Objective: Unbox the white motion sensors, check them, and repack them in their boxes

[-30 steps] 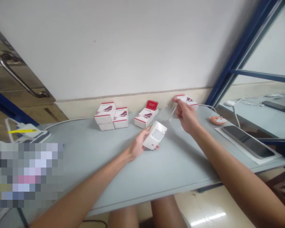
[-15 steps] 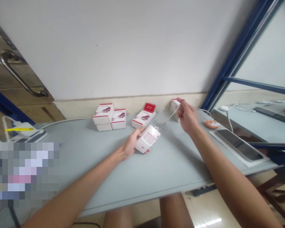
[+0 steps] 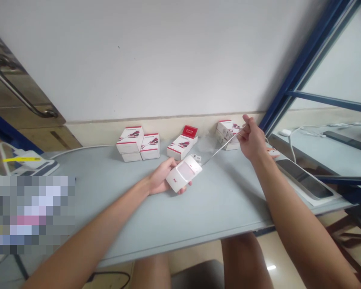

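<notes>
L hand (image 3: 162, 176) gripping wht device (image 3: 180, 179), R hand (image 3: 253, 138) pinching taut wht cord (image 3: 218, 151).

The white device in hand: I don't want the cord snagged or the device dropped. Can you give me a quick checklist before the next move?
1. White device secure in the left hand: ok, held around its lower part, above the table.
2. Thin white cord gripped by the right hand: ok.
3. Cord without loose loops: ok, its visible stretch runs nearly straight.
4. Cord's join to the device: cannot tell, too small to make out.
5. A hand free: not ok, both are occupied.
6. Open box accessible: cannot tell; its red flap is up, but the inside is hidden.
</notes>
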Demonstrator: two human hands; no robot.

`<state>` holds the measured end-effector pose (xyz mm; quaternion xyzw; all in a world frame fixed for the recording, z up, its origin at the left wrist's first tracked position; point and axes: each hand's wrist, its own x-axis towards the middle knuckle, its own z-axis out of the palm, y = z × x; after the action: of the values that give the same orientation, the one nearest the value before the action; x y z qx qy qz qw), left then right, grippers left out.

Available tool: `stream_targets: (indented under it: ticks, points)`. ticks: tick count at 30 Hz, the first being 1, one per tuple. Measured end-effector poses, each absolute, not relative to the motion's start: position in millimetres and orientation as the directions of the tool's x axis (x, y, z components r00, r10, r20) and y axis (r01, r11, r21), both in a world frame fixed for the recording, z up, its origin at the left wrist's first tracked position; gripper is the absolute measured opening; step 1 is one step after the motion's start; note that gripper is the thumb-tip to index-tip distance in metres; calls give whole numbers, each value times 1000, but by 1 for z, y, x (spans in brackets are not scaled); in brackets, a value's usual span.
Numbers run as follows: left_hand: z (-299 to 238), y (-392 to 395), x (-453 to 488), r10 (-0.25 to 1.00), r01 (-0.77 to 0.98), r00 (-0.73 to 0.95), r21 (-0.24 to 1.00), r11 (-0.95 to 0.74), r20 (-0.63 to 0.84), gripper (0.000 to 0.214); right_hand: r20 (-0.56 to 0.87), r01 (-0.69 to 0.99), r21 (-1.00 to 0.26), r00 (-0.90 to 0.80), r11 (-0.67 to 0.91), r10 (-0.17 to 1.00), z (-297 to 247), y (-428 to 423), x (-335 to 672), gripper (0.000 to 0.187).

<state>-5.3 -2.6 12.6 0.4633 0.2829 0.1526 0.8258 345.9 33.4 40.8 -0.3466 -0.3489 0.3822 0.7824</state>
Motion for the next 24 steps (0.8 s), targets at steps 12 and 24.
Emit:
stream_targets:
  ticks: [12, 24]
  points:
    - [13, 1, -3, 492, -11, 811, 833, 554, -317, 51, 266, -345, -847, 385, 405, 884, 46, 25, 346, 38]
    - [14, 1, -5, 485, -18, 802, 798, 603, -349, 53, 188, -481, -801, 362, 356, 913, 40, 32, 348, 34]
